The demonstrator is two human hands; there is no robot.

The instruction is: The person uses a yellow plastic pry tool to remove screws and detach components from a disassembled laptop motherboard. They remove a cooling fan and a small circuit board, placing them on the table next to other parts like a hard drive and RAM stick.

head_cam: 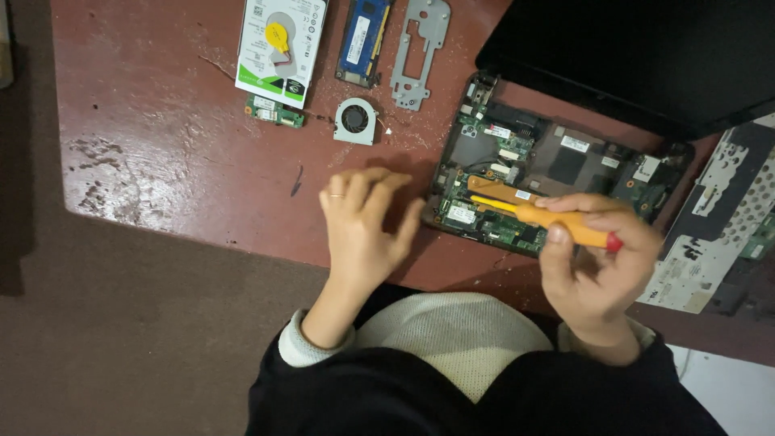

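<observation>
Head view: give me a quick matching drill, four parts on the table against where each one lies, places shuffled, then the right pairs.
Things:
1. cooling fan
2. hard drive
3. metal bracket
4. screwdriver

Places:
A. top edge of the picture, right of the blue memory module
B. in the right hand, tip over the opened laptop base
C. far left of the row, a yellow coin cell lying on it
D. below the memory module, above the left hand

Pairs: 1-D, 2-C, 3-A, 4-B
</observation>
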